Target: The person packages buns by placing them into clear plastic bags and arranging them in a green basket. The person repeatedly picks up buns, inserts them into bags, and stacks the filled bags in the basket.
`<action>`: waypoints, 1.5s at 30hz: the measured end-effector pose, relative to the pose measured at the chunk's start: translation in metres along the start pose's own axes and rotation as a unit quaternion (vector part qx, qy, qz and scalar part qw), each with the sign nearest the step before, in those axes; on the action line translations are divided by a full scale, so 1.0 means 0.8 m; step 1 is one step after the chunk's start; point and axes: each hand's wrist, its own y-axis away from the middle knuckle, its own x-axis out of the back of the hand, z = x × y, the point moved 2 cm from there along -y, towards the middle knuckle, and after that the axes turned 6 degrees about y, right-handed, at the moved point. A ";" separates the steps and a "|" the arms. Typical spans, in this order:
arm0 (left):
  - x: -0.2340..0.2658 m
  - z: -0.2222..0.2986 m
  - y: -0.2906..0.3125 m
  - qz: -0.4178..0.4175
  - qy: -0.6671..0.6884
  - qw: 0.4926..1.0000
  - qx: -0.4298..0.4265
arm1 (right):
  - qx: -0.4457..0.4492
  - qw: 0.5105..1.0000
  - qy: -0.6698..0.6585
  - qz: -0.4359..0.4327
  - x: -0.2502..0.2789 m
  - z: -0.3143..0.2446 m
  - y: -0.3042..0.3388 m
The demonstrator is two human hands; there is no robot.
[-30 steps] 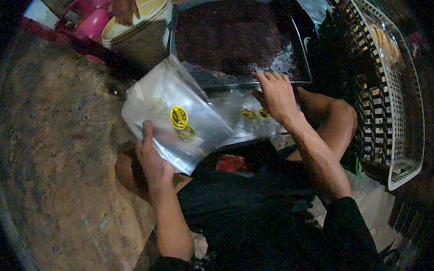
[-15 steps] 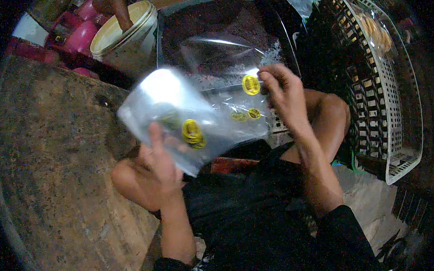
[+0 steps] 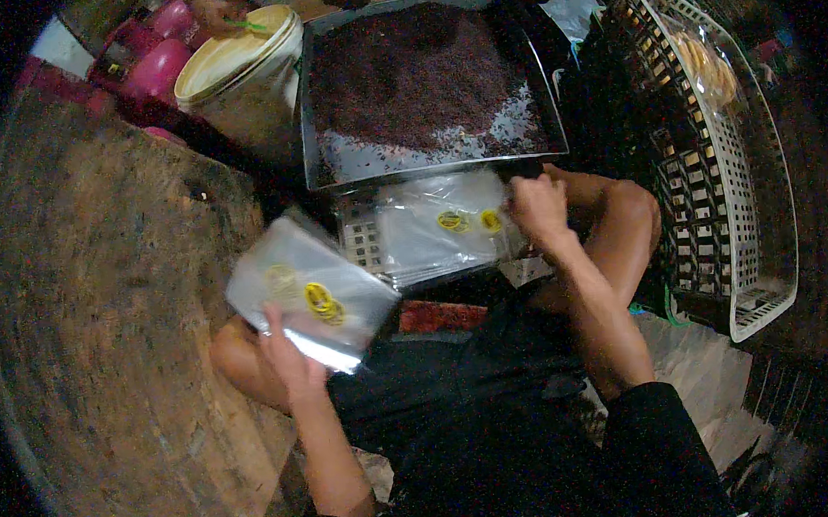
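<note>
My left hand (image 3: 293, 358) grips a stack of clear plastic bags (image 3: 341, 286) with round yellow labels, tilted over my left knee. Its thumb lies on top, and the other fingers are hidden underneath. At the right edge of a second pile of clear plastic bags (image 3: 430, 201), also yellow-labelled, my right hand (image 3: 540, 210) is closed with fingertips pinched at a bag's edge, slightly blurred. That pile rests on a perforated plastic crate (image 3: 364, 238) between my knees. Just beyond stands a metal tray (image 3: 353, 159) holding a heap of dark brown crumbly bits (image 3: 404, 72).
A whitish bucket (image 3: 237, 99) stands at the far left, with another person's hand (image 3: 218, 8) above it. Pink gas cylinders (image 3: 156, 71) are behind. On the right is a tall crate (image 3: 748, 203) with packed round food (image 3: 704, 65). A wooden surface (image 3: 108, 321) spans the left.
My right hand has lowered the raised plastic bag from in front of the tray onto the pile. My left hand and its stack have moved down and left, uncovering the tray and crate.
</note>
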 end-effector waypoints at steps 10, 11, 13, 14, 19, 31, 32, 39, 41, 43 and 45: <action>-0.167 -0.160 0.077 0.000 0.001 0.943 0.333 | -0.001 0.881 -0.373 0.291 0.252 0.098 0.004; -0.155 -0.174 0.073 -0.115 0.008 0.946 0.302 | 0.001 0.864 -0.389 0.319 0.272 0.078 0.015; -0.149 -0.177 0.056 -0.140 0.045 0.934 0.326 | 0.018 0.854 -0.391 0.343 0.274 0.055 0.027; -0.149 -0.170 0.042 -0.157 0.066 0.926 0.338 | 0.025 0.834 -0.436 0.337 0.271 0.037 0.024; -0.207 -0.070 0.098 -0.339 -0.420 0.720 -0.436 | -0.036 0.772 -0.615 0.157 0.197 -0.032 0.007; -0.225 -0.021 0.076 -0.201 -0.166 0.957 -0.128 | -0.143 0.573 -0.807 -0.016 0.115 -0.029 0.071; -0.222 -0.025 0.072 -0.180 -0.183 0.960 -0.109 | -0.109 0.577 -0.809 -0.019 0.114 -0.026 0.075; -0.152 -0.140 -0.040 -0.101 -0.518 0.783 -0.329 | -0.178 0.677 -0.686 0.201 0.129 0.045 0.029; -0.162 -0.153 -0.040 -0.178 -0.481 0.820 -0.252 | -0.191 0.573 -0.774 0.193 0.140 0.044 0.020; -0.193 -0.153 -0.026 -0.254 -0.435 0.846 -0.174 | -0.157 0.524 -0.824 0.150 0.147 0.026 0.008; -0.218 -0.147 -0.008 -0.327 -0.392 0.855 -0.088 | -0.148 0.480 -0.859 0.101 0.145 0.001 0.007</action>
